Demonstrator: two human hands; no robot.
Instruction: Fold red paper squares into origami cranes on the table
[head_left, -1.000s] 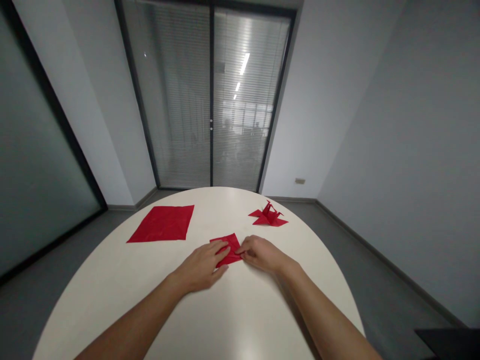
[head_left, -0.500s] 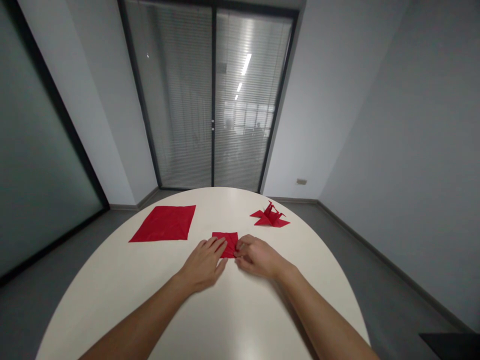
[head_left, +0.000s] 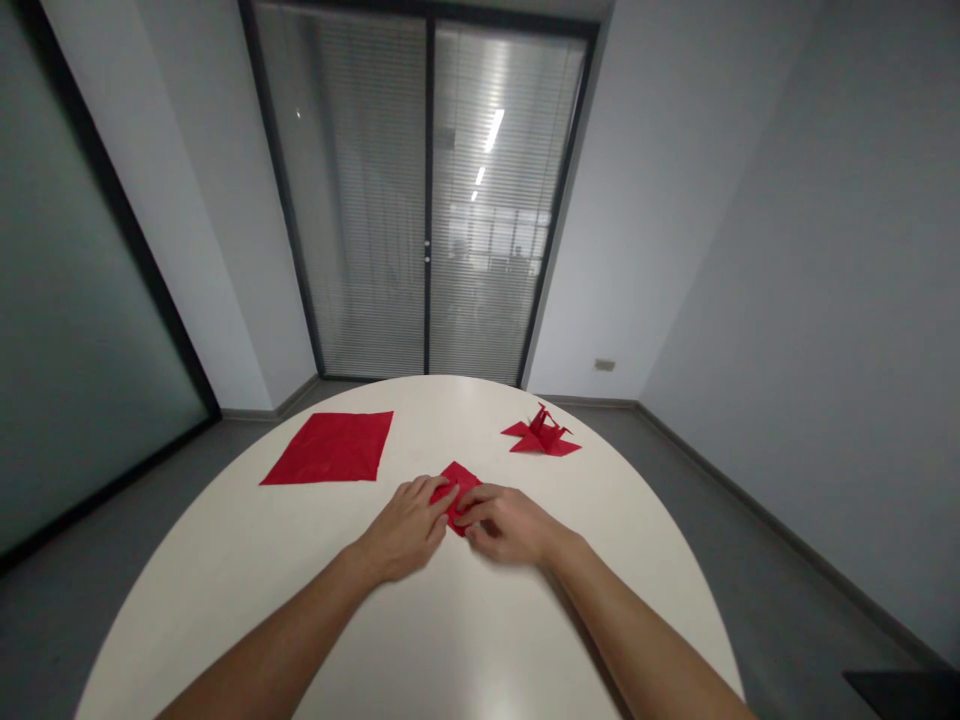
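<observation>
1. Small folded red paper square (head_left: 459, 476) lay near the middle of the round, glossy white table (head_left: 420, 640), between the person's two bare hands. It was turned like a diamond, one corner pointing away from the person and another toward them; the fingers hid part of both sides.

2. The left hand (head_left: 407, 527) rested palm down, partly open, its fingers loosely extended and a little apart. Its fingertips lay on the left part of the paper, on top of it rather than closed around it.

3. The right hand (head_left: 514, 525) was half curled, its fingertips touching the right and near part of the paper. Whether the thumb and fingers had an edge pinched between them could not be told, since the hand covered that spot.

4. Beyond the left hand and well apart from it, a large, flat, four-sided red paper sheet (head_left: 330, 448) lay on the table.

5. Beyond the right hand, near the far right edge of the table, stood a red folded-paper figure (head_left: 541, 438) with pointed flaps spread outward and thin peaks rising from its middle.

6. Past the table were dark-framed glass doors (head_left: 367, 250) with horizontal blinds, and a pale, plain wall (head_left: 787, 250) to their right.
</observation>
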